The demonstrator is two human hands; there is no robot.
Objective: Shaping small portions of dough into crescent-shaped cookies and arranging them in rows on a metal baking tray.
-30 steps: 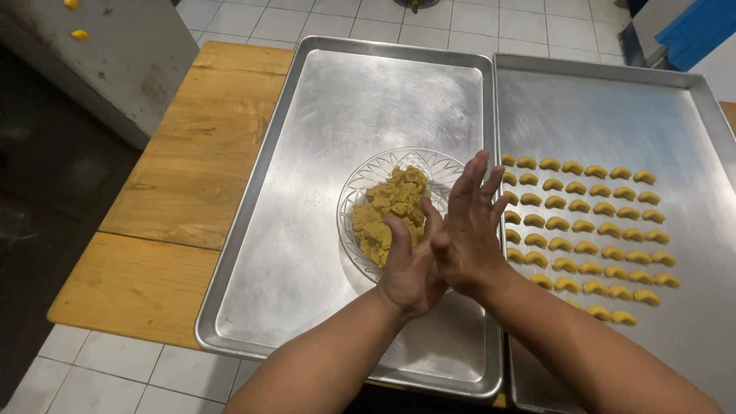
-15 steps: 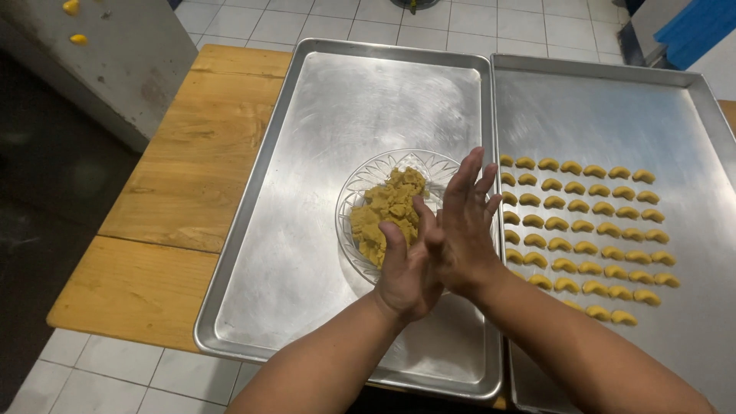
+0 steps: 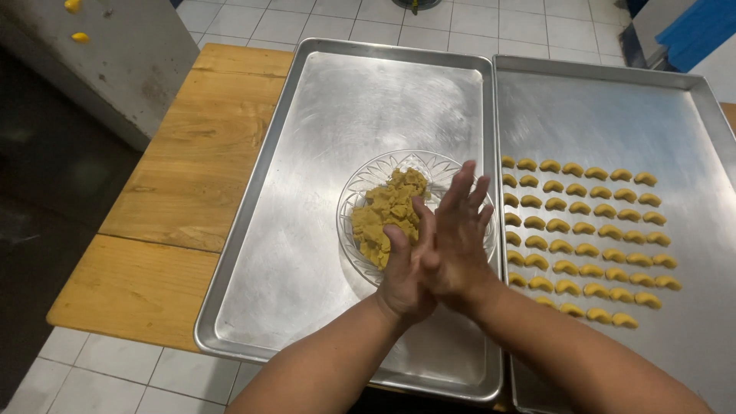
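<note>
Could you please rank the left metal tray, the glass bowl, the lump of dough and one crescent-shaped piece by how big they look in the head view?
1. left metal tray
2. glass bowl
3. lump of dough
4. crescent-shaped piece
The gaps are plain; none look alike.

The light is bright and even, and seems to come from above. The two flat silver metal trays (image 3: 353, 115) shine with soft white glare. Shadows are faint. The dark floor at the left is dim. Everything looks sharp, though straight lines bend a little near the edges.
</note>
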